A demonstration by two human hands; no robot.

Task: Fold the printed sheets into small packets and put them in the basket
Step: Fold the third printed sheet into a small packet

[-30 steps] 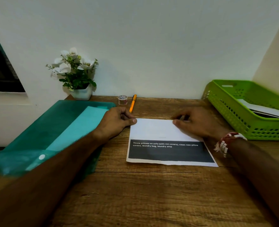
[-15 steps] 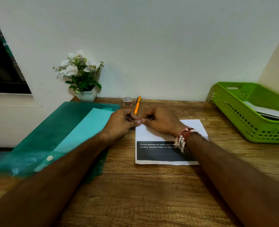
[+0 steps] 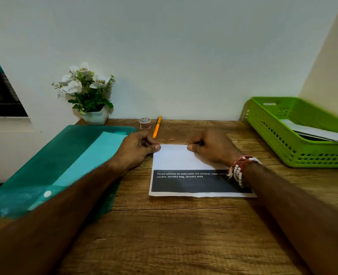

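Printed sheet is lying flat mid-tabletop, its far edge being pinched by left grip and right grip. Light, limp paper, probably creasing easily. Basket is standing far right.

l hand & r hand pinch printed sheet's far edge on desk; basket at rt.

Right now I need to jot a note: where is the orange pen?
In the head view, the orange pen lies at the back of the desk by the wall, just right of the small tape roll, beyond the left hand.
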